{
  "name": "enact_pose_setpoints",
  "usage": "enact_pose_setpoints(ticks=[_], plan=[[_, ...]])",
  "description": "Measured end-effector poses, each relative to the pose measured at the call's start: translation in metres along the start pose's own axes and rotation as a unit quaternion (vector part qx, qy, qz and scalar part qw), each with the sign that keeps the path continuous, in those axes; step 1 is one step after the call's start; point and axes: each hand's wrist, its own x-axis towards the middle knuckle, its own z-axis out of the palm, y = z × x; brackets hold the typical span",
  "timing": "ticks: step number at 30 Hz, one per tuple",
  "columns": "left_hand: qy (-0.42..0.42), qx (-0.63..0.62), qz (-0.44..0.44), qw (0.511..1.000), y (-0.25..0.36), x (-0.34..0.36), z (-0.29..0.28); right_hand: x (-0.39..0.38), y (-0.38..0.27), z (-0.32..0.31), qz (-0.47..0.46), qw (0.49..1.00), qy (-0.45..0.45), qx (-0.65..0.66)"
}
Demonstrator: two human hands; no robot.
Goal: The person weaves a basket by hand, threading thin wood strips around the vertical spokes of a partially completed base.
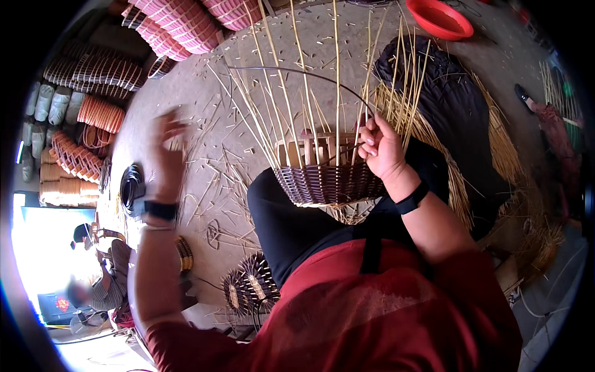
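A half-woven dark brown basket (328, 185) with tall pale upright stakes (336, 68) rests between my legs, a wooden form (310, 149) inside it. My right hand (381, 146) is at the basket's right upper part, fingers curled on a long dark weaving strand (322, 75), which arches across the stakes to the left. My left hand (170, 139) is raised to the left, away from the basket, its fingers smeared by motion; whether it holds anything I cannot make out.
Stacked pink baskets (186, 28), rolled materials (99, 115), a dark coil (130, 189) and a red basin (439, 20) lie around. A dark cloth (452, 130) lies over straw (502, 155). Another person (108, 279) sits at lower left; woven bases (254, 279) lie near me.
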Motion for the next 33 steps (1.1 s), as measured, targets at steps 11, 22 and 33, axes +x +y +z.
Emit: enact_pose_setpoints(ticks=[11,22,33], plan=[[-0.177,0.1,0.202,0.958,0.092,-0.082,0.25,-0.075,-0.018,-0.085,0.028,0.986,0.093,-0.136],[-0.175,0.347,0.146,0.91,0.125,-0.094,0.273,0.095,-0.012,0.02,-0.313,0.693,0.083,-0.644],[-0.1,0.275,0.144,0.945,0.103,-0.094,0.284,-0.034,-0.03,-0.031,-0.126,0.949,0.071,-0.282]])
